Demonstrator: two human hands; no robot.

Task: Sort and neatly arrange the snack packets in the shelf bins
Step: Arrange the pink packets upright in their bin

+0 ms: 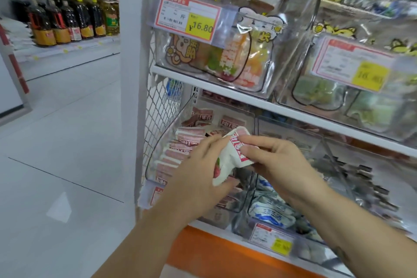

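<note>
Both hands on one white packet point(226, 162) with a red-striped edge. Left hand point(198, 176): fingers curled round the packet's left side, thumb under the lower edge. Right hand point(279, 160): fingertips point(244, 145) pinched on the striped right edge. The packet sits tilted between the two sets of fingers, over the bins (can't tell if it touches the pile below, the hands block it).

Just beyond and left of the left fingers: clear bin point(158, 156) with pink-and-white packets point(182, 146) stacked in a row. Below the right fingers: next bin holding blue-and-white packets point(268, 212). Right of the right wrist: dark packets point(365, 178), blurred.

Well above both hands: upper shelf bins, with a price tag point(191, 16) reading 16.80 on the left one. Far left of the fingers, across the aisle: bottles point(67, 22) on a shelf.
</note>
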